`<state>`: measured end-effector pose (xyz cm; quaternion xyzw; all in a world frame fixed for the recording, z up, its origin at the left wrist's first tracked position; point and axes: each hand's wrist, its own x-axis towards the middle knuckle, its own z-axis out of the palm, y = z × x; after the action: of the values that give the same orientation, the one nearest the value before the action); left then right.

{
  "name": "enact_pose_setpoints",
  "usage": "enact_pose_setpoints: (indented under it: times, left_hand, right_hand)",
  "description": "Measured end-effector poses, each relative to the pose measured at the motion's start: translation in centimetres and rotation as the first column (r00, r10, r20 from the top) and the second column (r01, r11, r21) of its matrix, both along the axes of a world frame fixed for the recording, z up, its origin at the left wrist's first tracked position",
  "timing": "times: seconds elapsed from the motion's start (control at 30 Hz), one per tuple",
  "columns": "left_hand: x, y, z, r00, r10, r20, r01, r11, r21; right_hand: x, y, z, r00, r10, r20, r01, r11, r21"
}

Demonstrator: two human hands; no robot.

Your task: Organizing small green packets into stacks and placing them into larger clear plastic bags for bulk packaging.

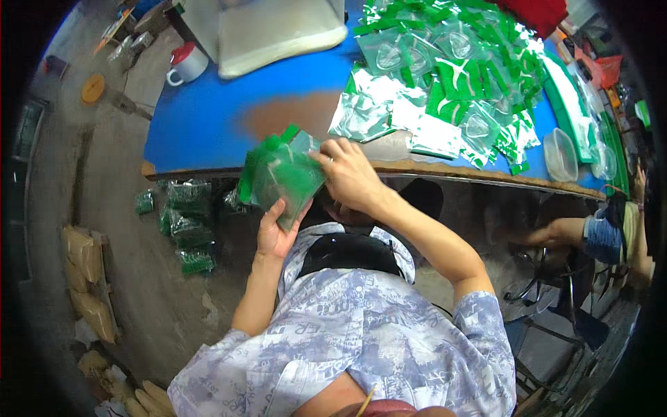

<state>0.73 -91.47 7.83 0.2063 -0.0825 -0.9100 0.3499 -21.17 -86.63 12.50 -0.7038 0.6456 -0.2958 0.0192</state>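
Note:
In front of my body, just off the table's near edge, my left hand (275, 235) grips a fanned stack of clear-and-green plastic packets (283, 177) from below, its thumb on the top face. My right hand (349, 174) is closed at the stack's right edge, its fingers curled and seemingly pinching the corner of the top packet. Those fingertips are partly hidden. Across the right half of the table lies a large heap of similar green, clear and silvery packets (455, 87).
The blue table (208, 121) has a worn brown patch. A white mug (187, 66) with a red top stands at its left, beside a pale bin (281, 48). A clear tub (559, 156) sits far right. Bundled green packets (189, 222) lie on the floor. Another person (608, 229) sits at right.

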Motion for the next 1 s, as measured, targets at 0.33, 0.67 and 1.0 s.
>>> enact_pose_setpoints:
  times: [0.33,0.67,1.0]
  left_hand:
    - [3.0,-0.8,-0.1,0.997,-0.024,0.067,0.028,0.997,-0.069]
    - [2.4,-2.9,2.1,0.915,-0.383,0.124,0.395,0.914,-0.089]
    - [-0.1,-1.4,2.2,0.896,-0.272,0.35,0.366,0.9,-0.237]
  right_hand:
    - [-1.5,0.2,0.5,0.981,0.033,-0.191,-0.046,0.997,-0.062]
    - [0.6,1.4,5.1,0.94,0.324,0.107,-0.321,0.946,-0.041]
    - [-4.5,0.8,0.0,0.716,-0.687,-0.128,0.696,0.717,0.043]
